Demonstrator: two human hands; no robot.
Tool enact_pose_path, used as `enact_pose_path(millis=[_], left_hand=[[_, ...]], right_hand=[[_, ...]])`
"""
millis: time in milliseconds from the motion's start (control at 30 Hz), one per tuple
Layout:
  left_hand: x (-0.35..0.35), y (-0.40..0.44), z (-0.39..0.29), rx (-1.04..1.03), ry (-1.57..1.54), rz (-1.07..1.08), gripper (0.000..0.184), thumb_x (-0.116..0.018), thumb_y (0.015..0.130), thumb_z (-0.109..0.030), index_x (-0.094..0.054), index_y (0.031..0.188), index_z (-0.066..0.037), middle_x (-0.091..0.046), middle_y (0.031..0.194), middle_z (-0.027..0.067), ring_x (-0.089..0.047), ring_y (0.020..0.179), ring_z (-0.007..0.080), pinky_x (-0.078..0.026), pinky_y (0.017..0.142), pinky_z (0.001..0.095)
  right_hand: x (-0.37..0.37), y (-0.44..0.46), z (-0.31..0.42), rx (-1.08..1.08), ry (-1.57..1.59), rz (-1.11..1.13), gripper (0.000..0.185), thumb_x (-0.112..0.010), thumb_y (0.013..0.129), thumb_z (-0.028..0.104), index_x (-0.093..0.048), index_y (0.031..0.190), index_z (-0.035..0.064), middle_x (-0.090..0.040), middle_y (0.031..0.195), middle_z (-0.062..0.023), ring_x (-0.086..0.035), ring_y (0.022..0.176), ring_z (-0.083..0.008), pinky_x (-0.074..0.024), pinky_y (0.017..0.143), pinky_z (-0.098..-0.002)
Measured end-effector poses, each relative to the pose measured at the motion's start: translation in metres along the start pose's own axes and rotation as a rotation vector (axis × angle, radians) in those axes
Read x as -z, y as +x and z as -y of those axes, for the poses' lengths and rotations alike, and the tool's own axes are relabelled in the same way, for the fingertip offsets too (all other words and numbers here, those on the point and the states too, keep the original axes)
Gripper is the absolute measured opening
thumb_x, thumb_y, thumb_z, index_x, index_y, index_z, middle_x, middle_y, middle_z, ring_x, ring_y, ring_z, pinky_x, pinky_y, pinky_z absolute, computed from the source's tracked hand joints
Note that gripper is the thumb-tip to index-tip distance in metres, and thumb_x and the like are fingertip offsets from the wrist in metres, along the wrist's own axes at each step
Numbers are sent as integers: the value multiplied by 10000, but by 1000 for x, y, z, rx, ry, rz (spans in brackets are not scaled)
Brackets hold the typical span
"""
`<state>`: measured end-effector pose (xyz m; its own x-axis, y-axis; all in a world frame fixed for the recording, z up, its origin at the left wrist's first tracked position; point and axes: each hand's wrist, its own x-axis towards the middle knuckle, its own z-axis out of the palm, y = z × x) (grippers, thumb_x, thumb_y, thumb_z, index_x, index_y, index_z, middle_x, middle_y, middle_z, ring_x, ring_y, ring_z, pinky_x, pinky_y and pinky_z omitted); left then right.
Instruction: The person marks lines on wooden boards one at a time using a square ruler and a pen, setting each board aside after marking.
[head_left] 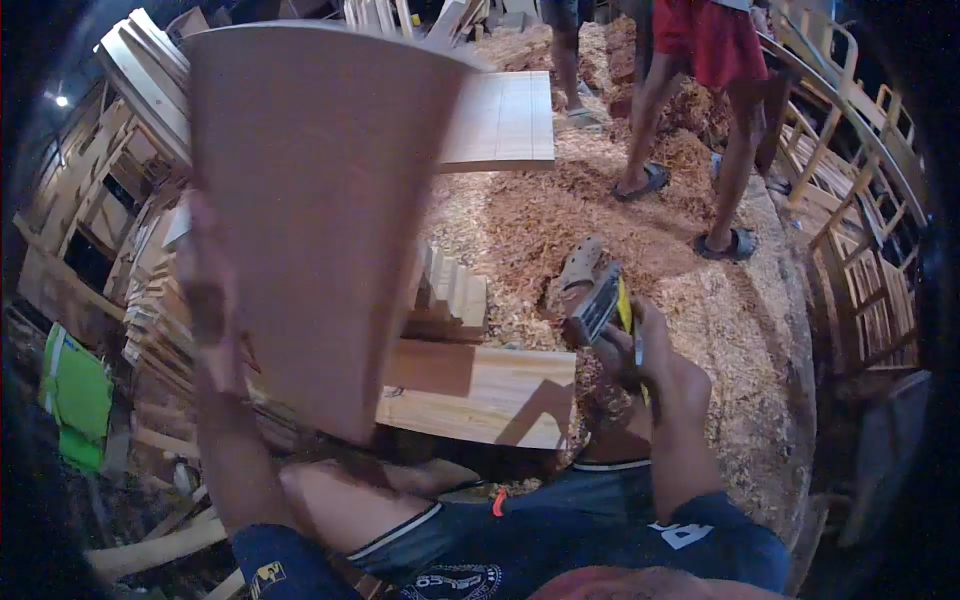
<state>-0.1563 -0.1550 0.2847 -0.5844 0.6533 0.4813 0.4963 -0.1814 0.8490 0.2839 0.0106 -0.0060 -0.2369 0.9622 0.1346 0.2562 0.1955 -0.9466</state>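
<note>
My left hand (pixel 212 290) grips the left edge of a wide wooden board (pixel 310 200), which is held upright close to the camera and blurred. The board covers much of the left side of the view. My right hand (pixel 640 345) is closed round a grey, black and yellow tool (pixel 603 303) that looks like a tape measure; its far side is hidden by my fingers. Below and between my hands, a pale plank (pixel 490 395) lies across in front of my legs.
Beyond the raised board lies another pale board (pixel 505 120). A stack of wood pieces (pixel 450 295) sits behind the plank. Wood shavings (pixel 540 225) cover the ground. Two people stand ahead, one in red shorts (pixel 710 45). Wooden frames (pixel 850 170) line the right; a green sack (pixel 75 395) lies left.
</note>
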Motion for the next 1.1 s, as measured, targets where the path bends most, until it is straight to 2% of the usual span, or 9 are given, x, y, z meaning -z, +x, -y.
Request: enact_pose_path(millis=[100,167,267,533,733,833,900,1067,1100], left_hand=[[-33,2,45,-277,91,421,581,-569,966,-615,-680,837,-60,-644,758,0,-603,768,85,-425,642,247],[-85,-32,37,-347,382,497,610,-578,921,-670,-682,852,-73,-666,766,61,-635,748,192,-468,662,330],[-123,-70,67,-297,847,702,732,-498,877,-785,-727,974,-96,-719,876,190,-684,818,397,-534,761,494],[-199,-129,178,-49,914,1279,823,-421,880,-811,-739,998,-61,-717,1001,215,-688,972,400,-530,890,504],[-187,-147,223,-264,558,914,615,-545,915,-623,-681,1113,-56,-712,1051,197,-689,954,394,-532,852,518],[-165,-157,232,81,527,924,477,-589,926,-478,-648,1206,-98,-708,1072,192,-686,955,397,-531,839,519],[-131,-156,230,78,557,880,356,-629,917,-398,-704,1097,-101,-717,1013,175,-691,923,379,-540,831,489],[-50,-167,249,398,600,594,358,-692,886,-407,-742,997,-70,-734,928,151,-713,863,324,-547,784,435],[-36,-172,251,520,616,570,359,-706,882,-396,-740,1004,-60,-737,928,146,-714,848,313,-546,764,425]], right_hand=[[33,-9,31,5,-157,-56,215,-743,860,43,-590,1009,14,-644,892,-49,-602,879,-109,-532,766,-289],[51,-7,-1,-128,160,-206,219,-759,865,86,-595,993,18,-639,883,-43,-589,828,-113,-501,726,-292],[80,-7,-4,-73,-237,-339,208,-753,891,130,-601,987,25,-638,879,-38,-588,794,-117,-486,717,-289],[75,-15,7,112,-327,-201,258,-714,925,155,-637,1123,10,-670,1009,-65,-620,915,-139,-495,822,-294],[-38,-27,50,-507,348,268,376,-628,889,-15,-574,1261,-13,-644,1124,-92,-631,964,-172,-526,790,-305],[-103,-38,32,-807,712,427,383,-609,923,60,-558,1298,-4,-626,1126,-110,-641,928,-196,-555,699,-347],[-134,-55,15,-565,396,669,367,-545,990,355,-616,1145,31,-611,992,-115,-668,796,-248,-574,630,-379],[-187,-65,-2,560,-561,685,350,-552,1000,339,-634,1112,18,-657,1023,-200,-675,997,-355,-529,855,-414],[-190,-60,5,222,-178,638,329,-556,1002,329,-640,1095,25,-655,1003,-169,-673,975,-324,-529,842,-405]])
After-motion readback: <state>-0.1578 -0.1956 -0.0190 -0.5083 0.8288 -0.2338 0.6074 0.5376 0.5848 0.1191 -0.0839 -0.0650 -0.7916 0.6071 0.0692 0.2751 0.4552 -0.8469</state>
